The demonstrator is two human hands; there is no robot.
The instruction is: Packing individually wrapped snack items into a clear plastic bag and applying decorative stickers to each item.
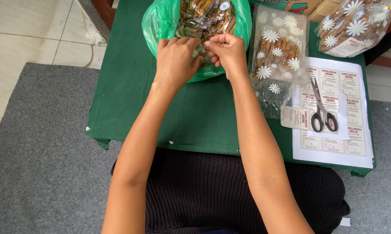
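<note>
A clear cellophane packet of brown snack sticks lies in the mouth of a big green plastic bag at the far edge of the low table, straight ahead of the seated person. Both hands meet on it. The left hand lies palm-down on the near end of the packet, fingers curled forward over the wrap, and whether they actually grip it I cannot tell from here. The right hand has its thumb and fingertips pinched together on a bit of the clear wrap, just beside the left hand's fingertips.

The green bag sits on a green cloth that covers the table. Just to the right of the bag lies a flat daisy-printed packet with the same brown sticks inside. Farther right, at the table's far corner, rests another daisy-printed packet, fuller and tilted. Near the right edge is a white sheet of printed labels; scissors with black handles lie shut on it, blades pointing away from the person. A grey carpet spreads beneath the table, with pale floor tiles beyond it to the left.
</note>
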